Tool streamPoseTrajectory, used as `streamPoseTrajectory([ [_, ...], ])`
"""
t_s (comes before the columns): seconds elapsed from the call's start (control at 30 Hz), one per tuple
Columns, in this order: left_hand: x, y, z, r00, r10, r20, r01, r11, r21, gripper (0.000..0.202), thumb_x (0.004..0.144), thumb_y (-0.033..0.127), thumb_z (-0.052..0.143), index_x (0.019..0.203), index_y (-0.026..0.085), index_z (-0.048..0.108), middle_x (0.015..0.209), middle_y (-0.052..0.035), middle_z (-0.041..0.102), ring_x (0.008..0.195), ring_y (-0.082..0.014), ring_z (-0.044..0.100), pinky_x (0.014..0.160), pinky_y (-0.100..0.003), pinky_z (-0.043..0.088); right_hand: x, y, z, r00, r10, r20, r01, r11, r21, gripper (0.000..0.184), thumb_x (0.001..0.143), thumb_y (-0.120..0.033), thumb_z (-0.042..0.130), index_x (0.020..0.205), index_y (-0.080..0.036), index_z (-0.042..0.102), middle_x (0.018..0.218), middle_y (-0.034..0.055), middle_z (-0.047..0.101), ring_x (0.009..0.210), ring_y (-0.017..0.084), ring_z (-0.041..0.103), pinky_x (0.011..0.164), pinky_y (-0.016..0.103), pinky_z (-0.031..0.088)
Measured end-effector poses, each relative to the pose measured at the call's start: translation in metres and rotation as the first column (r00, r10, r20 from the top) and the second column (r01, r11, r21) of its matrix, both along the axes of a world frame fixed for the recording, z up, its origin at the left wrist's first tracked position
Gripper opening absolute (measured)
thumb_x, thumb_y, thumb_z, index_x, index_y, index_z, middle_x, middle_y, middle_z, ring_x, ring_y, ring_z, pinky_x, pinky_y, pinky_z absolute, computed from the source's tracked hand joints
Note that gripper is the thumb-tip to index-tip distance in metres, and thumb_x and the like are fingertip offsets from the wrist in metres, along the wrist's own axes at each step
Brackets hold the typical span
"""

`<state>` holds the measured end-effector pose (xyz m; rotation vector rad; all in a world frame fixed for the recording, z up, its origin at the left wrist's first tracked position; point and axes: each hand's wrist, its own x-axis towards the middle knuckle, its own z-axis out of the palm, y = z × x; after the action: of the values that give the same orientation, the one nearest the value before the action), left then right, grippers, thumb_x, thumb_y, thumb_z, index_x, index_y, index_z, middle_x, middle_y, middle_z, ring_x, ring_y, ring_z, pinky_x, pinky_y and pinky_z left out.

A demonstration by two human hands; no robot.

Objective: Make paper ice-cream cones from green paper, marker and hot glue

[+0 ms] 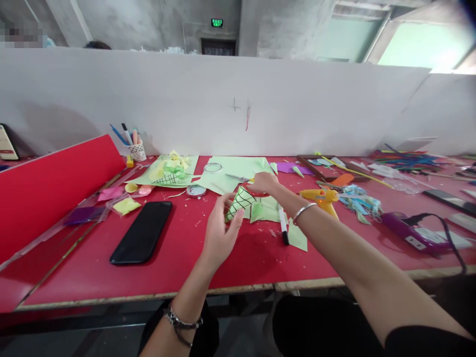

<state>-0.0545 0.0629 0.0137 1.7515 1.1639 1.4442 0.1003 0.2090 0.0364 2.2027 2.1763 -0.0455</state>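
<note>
On the red bench (156,267), a red board (55,183) leans at far left. Green paper (230,173) spreads across the back middle, and a black phone (142,232) lies flat left of centre. Left hand (219,230) pinches a green cone (241,201) with black grid lines, held at bench centre. Right hand (265,182) is curled just behind the cone, next to scissors (238,177); can't tell if it grips anything. Yellow glue gun (322,197) lies to the right, marker (283,225) just beside the cone.
</note>
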Motion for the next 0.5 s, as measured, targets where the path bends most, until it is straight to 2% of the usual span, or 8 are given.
streamPoseTrajectory([
  [0.1,0.000,-0.001,0.002,1.000,-0.007,-0.022,0.007,1.000,0.002,0.031,0.083,0.033,0.045,0.110,0.019,0.046,0.105,-0.0081,0.055,0.097,-0.0179,0.052,0.063,-0.020,0.043,-0.003,0.003,-0.014,0.999,0.015,-0.051,-0.014,1.000,0.018,0.046,0.069,-0.048,0.054,0.093,-0.009,0.064,0.094,0.0194,0.064,0.089,0.028,0.059,0.068,0.031,0.043],
  [0.2,-0.001,-0.001,0.002,1.000,-0.004,-0.017,0.004,1.000,0.009,0.031,0.082,0.032,0.046,0.110,0.018,0.047,0.107,-0.0083,0.055,0.099,-0.0182,0.051,0.068,-0.022,0.043,-0.004,0.003,-0.011,0.994,0.039,-0.104,-0.032,0.997,0.073,0.035,0.068,-0.038,0.057,0.088,-0.009,0.064,0.091,0.0180,0.065,0.085,0.026,0.060,0.067,0.030,0.043],
  [0.3,-0.001,0.000,0.002,0.999,0.020,0.025,-0.020,1.000,0.006,0.027,0.082,0.031,0.045,0.105,0.017,0.050,0.102,-0.0082,0.057,0.096,-0.0181,0.052,0.074,-0.025,0.041,-0.002,-0.010,0.021,0.982,0.094,-0.163,-0.058,0.975,0.213,0.026,0.077,-0.026,0.045,0.090,-0.013,0.063,0.091,0.0122,0.065,0.083,0.020,0.059,0.067,0.025,0.042],
  [0.37,0.000,0.001,0.002,0.996,0.017,0.092,-0.013,0.999,-0.041,0.022,0.083,0.033,0.043,0.094,0.016,0.052,0.085,-0.0061,0.058,0.082,-0.0159,0.054,0.069,-0.025,0.041,0.003,-0.034,0.049,0.969,0.147,-0.199,-0.078,0.944,0.322,0.030,0.082,-0.022,0.034,0.097,-0.015,0.059,0.092,0.0081,0.064,0.081,0.016,0.058,0.067,0.024,0.041],
  [0.4,0.000,0.001,0.002,0.990,0.006,0.141,0.005,0.997,-0.077,0.021,0.084,0.034,0.041,0.087,0.017,0.052,0.075,-0.0039,0.056,0.071,-0.0139,0.053,0.063,-0.024,0.040,0.007,-0.051,0.059,0.952,0.209,-0.223,-0.109,0.915,0.388,0.032,0.084,-0.021,0.030,0.100,-0.016,0.057,0.090,0.0058,0.063,0.079,0.014,0.057,0.066,0.023,0.041],
  [0.43,0.001,0.002,0.002,0.979,-0.008,0.201,0.031,0.993,-0.112,0.021,0.084,0.035,0.039,0.081,0.017,0.051,0.067,-0.0015,0.052,0.061,-0.0118,0.050,0.058,-0.023,0.038,0.012,-0.071,0.064,0.888,0.357,-0.288,-0.186,0.854,0.486,0.033,0.085,-0.023,0.029,0.099,-0.016,0.057,0.086,0.0053,0.062,0.074,0.013,0.056,0.063,0.023,0.041],
  [0.47,0.002,0.003,0.002,0.963,-0.022,0.270,0.062,0.988,-0.140,0.022,0.084,0.036,0.039,0.077,0.018,0.049,0.062,0.0004,0.049,0.054,-0.0101,0.045,0.054,-0.023,0.036,0.019,-0.093,0.062,0.800,0.495,-0.340,-0.261,0.796,0.546,0.032,0.085,-0.025,0.029,0.097,-0.017,0.058,0.081,0.0037,0.062,0.069,0.013,0.055,0.061,0.024,0.041],
  [0.5,0.003,0.004,0.002,0.940,-0.035,0.340,0.094,0.983,-0.159,0.021,0.084,0.036,0.040,0.074,0.018,0.047,0.060,0.0015,0.047,0.050,-0.0088,0.042,0.052,-0.023,0.035,0.026,-0.115,0.053,0.696,0.614,-0.372,-0.333,0.735,0.591,0.030,0.085,-0.026,0.031,0.097,-0.019,0.058,0.077,0.0021,0.061,0.066,0.012,0.055,0.060,0.024,0.042],
])
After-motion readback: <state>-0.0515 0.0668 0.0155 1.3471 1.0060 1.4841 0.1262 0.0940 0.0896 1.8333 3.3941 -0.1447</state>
